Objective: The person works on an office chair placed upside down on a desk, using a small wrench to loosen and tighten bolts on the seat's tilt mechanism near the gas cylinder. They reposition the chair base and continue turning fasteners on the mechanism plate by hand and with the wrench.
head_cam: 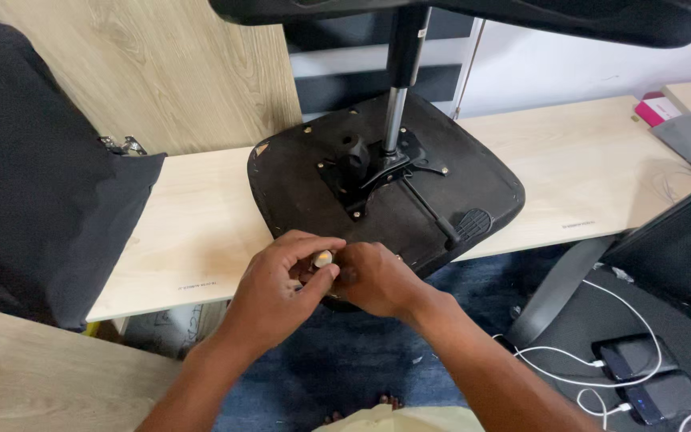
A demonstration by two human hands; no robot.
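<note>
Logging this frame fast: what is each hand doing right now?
Left hand: closed, pinching a small pale piece at the seat's near edge.
Right hand: curled beside it; whether it holds anything cannot be told.

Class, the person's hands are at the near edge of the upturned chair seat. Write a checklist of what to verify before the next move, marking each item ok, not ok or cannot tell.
1. Chair seat lies underside up on the wooden board: ok.
2. Seat fully supported: not ok, its near edge overhangs the board.
3. Left hand and right hand both at the seat's near edge: ok.
4. Small pale piece pinched in the fingertips: ok.
5. What that piece is: cannot tell.
6. Gas lift column upright in the mechanism plate: ok.
</note>
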